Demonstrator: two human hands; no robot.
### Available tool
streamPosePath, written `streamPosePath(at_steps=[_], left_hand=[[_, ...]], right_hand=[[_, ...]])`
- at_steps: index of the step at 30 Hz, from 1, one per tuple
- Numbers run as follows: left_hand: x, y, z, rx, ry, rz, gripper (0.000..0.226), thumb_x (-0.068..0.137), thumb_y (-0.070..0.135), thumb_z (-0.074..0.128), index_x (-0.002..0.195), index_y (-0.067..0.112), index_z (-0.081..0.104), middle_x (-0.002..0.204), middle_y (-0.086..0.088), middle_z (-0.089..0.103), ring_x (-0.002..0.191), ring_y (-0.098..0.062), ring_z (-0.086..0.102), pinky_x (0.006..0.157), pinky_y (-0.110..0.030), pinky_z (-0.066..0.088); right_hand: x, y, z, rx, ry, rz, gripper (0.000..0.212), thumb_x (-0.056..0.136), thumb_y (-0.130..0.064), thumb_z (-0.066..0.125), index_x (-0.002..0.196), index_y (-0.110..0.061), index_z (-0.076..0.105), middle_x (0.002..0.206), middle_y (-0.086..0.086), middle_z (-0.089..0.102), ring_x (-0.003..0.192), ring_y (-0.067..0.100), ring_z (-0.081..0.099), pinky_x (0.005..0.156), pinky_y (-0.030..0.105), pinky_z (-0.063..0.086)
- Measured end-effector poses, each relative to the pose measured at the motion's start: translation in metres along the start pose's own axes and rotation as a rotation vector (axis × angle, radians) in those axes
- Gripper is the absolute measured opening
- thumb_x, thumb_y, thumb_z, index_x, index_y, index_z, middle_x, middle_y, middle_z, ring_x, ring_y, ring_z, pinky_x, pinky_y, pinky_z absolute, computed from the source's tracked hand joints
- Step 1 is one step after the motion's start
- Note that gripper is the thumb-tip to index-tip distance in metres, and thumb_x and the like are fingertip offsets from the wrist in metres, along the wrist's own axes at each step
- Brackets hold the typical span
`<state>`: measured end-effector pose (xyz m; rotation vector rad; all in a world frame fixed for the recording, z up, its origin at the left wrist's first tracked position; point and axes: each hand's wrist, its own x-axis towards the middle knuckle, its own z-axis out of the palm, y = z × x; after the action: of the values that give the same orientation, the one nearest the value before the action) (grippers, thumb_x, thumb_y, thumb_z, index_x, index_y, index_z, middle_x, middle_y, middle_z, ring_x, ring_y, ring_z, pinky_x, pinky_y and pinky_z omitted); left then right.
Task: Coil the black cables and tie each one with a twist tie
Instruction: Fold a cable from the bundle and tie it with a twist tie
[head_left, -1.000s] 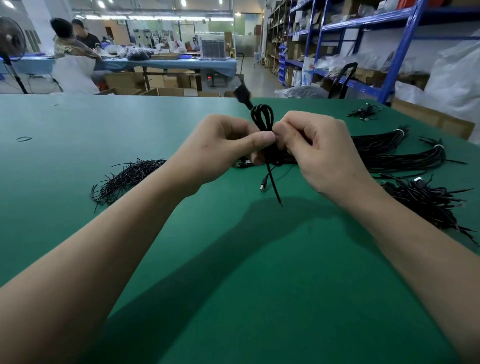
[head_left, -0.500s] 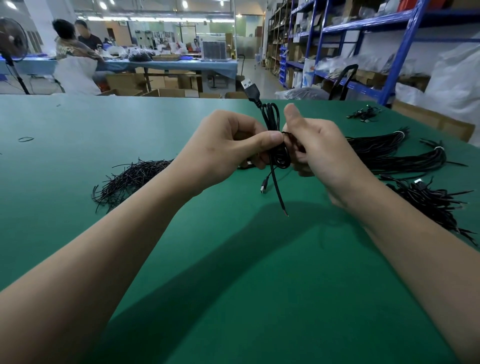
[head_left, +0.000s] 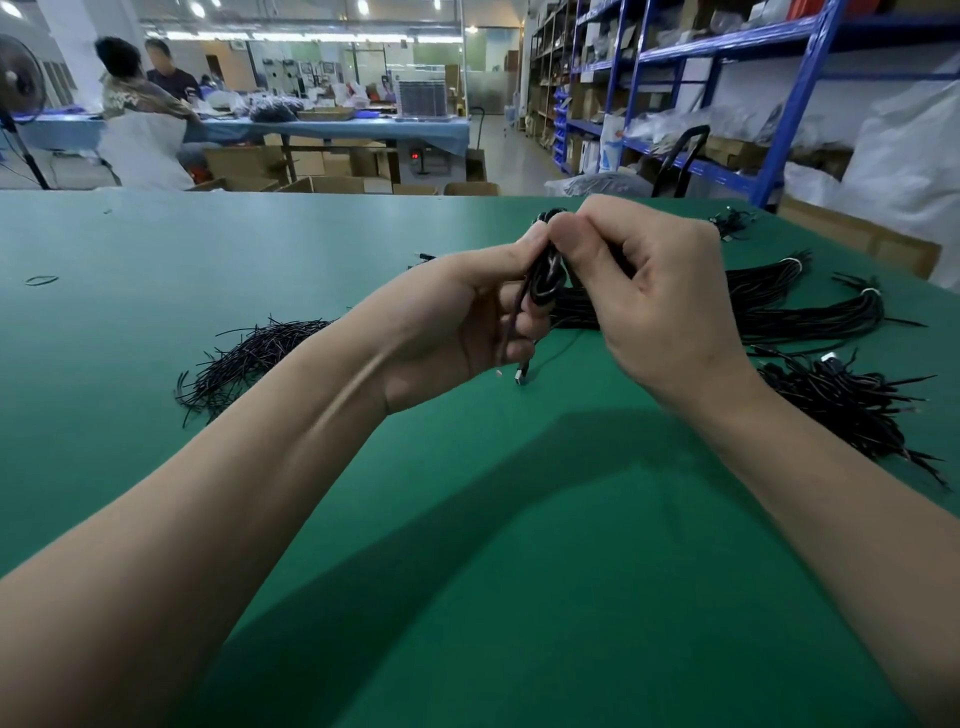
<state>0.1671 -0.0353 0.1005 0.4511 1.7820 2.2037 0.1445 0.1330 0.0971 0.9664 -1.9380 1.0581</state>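
You hold one cable (head_left: 543, 280) up above the table (head_left: 467, 571), between both hands. Your left hand (head_left: 467, 322) is curled round the lower part of the coil with the thumb laid along its top; your right hand (head_left: 654, 301) pinches the upper end between thumb and forefinger; both are closed on it, neither spread. The cable looks already wound into a short hank; its plug (head_left: 521, 375) hangs free just over the green top. Whether a tie is round it yet cannot be told, since your fingers hide the middle; I judge you are at the tying or twisting step for this one.

As for the whole job: the heap (head_left: 852, 400) just beside your right forearm looks like finished coils, thin ends sticking out; so a fair number seem done. Beyond it lie long bundles (head_left: 789, 306) bound with pale bands, straight and uncoiled; those look like stock left to do, and there is plenty. The ties (head_left: 249, 353) lie in a loose pile by your left forearm, well stocked; so I would put you somewhere in the middle, with much remaining.
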Motion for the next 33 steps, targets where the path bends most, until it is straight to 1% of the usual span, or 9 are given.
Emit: streamPosePath(at_steps=[3,6,9,12,16,19,23,27,33], left_hand=[[-0.001,0.001,-0.003,-0.154,-0.089,-0.116,0.023,0.088,0.026,0.053,0.072,0.015,0.066,0.061,0.006,0.047,0.052,-0.006,0.043,0.048,-0.018,0.034],[0.0,-0.001,-0.002,-0.049,-0.06,-0.087,0.027,0.091,0.027,0.053,0.071,0.018,0.07,0.062,0.005,0.05,0.053,-0.007,0.046,0.049,-0.017,0.036],[0.004,-0.008,0.0,0.249,0.134,0.121,0.031,0.102,0.032,0.054,0.08,0.016,0.068,0.066,0.001,0.058,0.057,-0.008,0.055,0.054,-0.018,0.044],[0.006,-0.013,0.002,0.429,0.245,0.23,0.032,0.104,0.029,0.053,0.085,0.01,0.07,0.068,0.002,0.068,0.062,-0.008,0.063,0.058,-0.018,0.049],[0.005,-0.017,0.006,0.55,0.244,0.232,0.031,0.105,0.019,0.052,0.094,-0.003,0.07,0.076,-0.003,0.074,0.072,-0.011,0.07,0.066,-0.024,0.055],[0.005,-0.021,0.011,0.658,0.182,0.194,0.023,0.105,0.013,0.052,0.107,0.004,0.072,0.089,-0.003,0.078,0.081,-0.01,0.074,0.074,-0.03,0.059],[0.007,-0.028,0.008,0.844,0.16,0.124,0.022,0.102,0.017,0.058,0.119,0.015,0.072,0.096,0.003,0.079,0.085,-0.003,0.074,0.068,-0.023,0.058],[0.009,-0.034,-0.005,0.966,0.204,0.069,0.023,0.1,0.022,0.061,0.119,0.017,0.073,0.094,0.006,0.078,0.083,-0.002,0.074,0.061,-0.004,0.045],[0.013,-0.046,-0.018,1.189,0.268,-0.002,0.027,0.097,0.033,0.065,0.121,0.027,0.073,0.104,0.009,0.076,0.095,-0.006,0.068,0.086,-0.018,0.047]], right_hand=[[0.001,0.006,-0.003,-0.114,-0.024,-0.087,0.043,0.104,-0.026,0.057,0.071,0.001,0.062,0.056,0.004,0.046,0.053,0.016,0.038,0.053,0.026,0.027],[0.0,0.009,-0.004,-0.158,-0.047,-0.104,0.044,0.104,-0.026,0.057,0.068,-0.001,0.057,0.056,0.001,0.045,0.053,0.017,0.039,0.054,0.03,0.028],[0.003,0.012,-0.006,-0.006,-0.119,0.067,0.042,0.105,-0.029,0.054,0.065,-0.018,0.052,0.053,-0.01,0.044,0.051,0.004,0.041,0.054,0.025,0.03],[0.009,0.01,-0.01,0.055,-0.223,0.258,0.041,0.103,-0.045,0.051,0.068,-0.024,0.058,0.058,-0.002,0.051,0.054,0.008,0.045,0.056,0.031,0.037],[0.015,0.01,-0.021,0.031,-0.387,0.401,0.033,0.096,-0.048,0.063,0.082,-0.02,0.073,0.068,0.005,0.065,0.06,0.009,0.053,0.06,0.032,0.043],[0.011,0.014,-0.032,0.03,-0.409,0.47,0.025,0.092,-0.042,0.07,0.08,-0.022,0.076,0.07,0.0,0.069,0.064,0.008,0.056,0.064,0.034,0.045],[0.008,0.033,-0.064,-0.322,-0.397,0.473,0.022,0.09,-0.043,0.071,0.077,-0.025,0.072,0.066,-0.009,0.067,0.059,0.001,0.058,0.058,0.026,0.043],[0.004,0.058,-0.103,-0.85,-0.688,0.58,0.025,0.093,-0.046,0.067,0.077,-0.027,0.066,0.075,-0.006,0.066,0.071,0.014,0.062,0.062,0.032,0.049],[-0.019,0.08,-0.121,-1.11,-0.826,0.68,0.032,0.093,-0.049,0.066,0.072,-0.024,0.064,0.076,-0.003,0.064,0.074,0.02,0.063,0.067,0.035,0.055]])
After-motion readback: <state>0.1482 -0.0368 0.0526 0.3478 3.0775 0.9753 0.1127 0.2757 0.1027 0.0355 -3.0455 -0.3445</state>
